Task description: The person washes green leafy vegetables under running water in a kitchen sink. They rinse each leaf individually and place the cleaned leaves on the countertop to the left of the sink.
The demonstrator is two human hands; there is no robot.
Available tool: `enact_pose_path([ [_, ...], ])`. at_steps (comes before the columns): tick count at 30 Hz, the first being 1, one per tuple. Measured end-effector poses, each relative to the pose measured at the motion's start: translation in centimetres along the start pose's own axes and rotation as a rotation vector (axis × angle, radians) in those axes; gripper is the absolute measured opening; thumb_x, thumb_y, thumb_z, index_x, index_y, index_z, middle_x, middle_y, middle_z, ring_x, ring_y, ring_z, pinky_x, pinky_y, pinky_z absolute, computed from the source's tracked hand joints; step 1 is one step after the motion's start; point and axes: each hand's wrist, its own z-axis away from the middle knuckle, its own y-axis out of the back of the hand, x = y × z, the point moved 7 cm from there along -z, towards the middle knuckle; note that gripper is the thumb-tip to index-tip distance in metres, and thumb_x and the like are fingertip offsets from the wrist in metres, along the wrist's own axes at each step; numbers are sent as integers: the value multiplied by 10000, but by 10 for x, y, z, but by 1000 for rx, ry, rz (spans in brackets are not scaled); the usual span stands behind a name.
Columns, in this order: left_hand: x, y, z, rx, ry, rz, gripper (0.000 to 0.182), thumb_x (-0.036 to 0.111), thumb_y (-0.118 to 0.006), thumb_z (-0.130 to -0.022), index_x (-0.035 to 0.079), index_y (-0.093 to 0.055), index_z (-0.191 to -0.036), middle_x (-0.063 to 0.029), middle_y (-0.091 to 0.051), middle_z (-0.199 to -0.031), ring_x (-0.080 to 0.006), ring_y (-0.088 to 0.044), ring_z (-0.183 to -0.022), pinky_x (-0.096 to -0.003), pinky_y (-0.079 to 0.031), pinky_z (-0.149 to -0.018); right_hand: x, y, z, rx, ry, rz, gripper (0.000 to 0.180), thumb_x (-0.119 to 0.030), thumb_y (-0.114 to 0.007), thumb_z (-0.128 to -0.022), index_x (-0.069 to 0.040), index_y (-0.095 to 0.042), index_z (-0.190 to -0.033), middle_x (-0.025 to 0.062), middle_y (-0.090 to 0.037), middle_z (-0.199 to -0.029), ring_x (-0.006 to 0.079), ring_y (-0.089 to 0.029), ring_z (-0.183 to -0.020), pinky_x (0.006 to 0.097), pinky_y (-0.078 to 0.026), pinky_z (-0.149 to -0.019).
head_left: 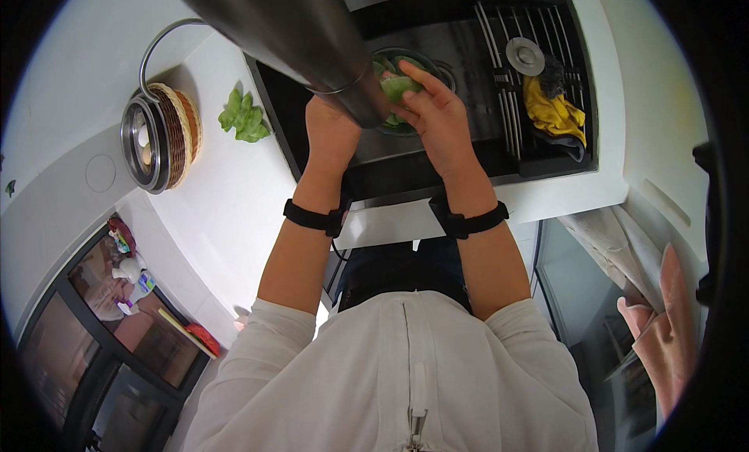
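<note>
My right hand holds a flat green pod or leaf between thumb and fingers, over a round bowl in the dark sink. More green pieces lie in the bowl. My left hand is at the bowl's left side; its fingers are hidden behind a large dark cylinder that crosses the view from above, so its grip cannot be seen. On the white counter, left of the sink, lies a small heap of flat green pods or leaves.
A wicker basket with a metal bowl of eggs stands at the left. Over the sink's right part lies a metal rack with a round metal strainer and a yellow-and-grey cloth. Pink cloths hang at the lower right.
</note>
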Motion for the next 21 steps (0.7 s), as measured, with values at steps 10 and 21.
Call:
enact_pose_path([
  [10,-22,-4,-5,-42,-40,-161,551,5,-756,-834,-11,-540,-1341,-113,-671,-1104,-171,-664,-1014,-276,-528,-882,4,7,-4,115,43,236,266,-172,-595,-998,5,-661,-1185,84,-714,-1084,136,-681,-965,263,-553,-858],
  [21,-14,95,7,383,-19,-131,195,8,-711,-851,12,-699,-1045,-50,-703,-983,-124,-672,-824,-244,-529,-730,33,60,-37,83,-183,770,638,-505,-559,-969,-9,-556,-1369,234,-464,-1465,327,-491,-1325,382,-389,-1092],
])
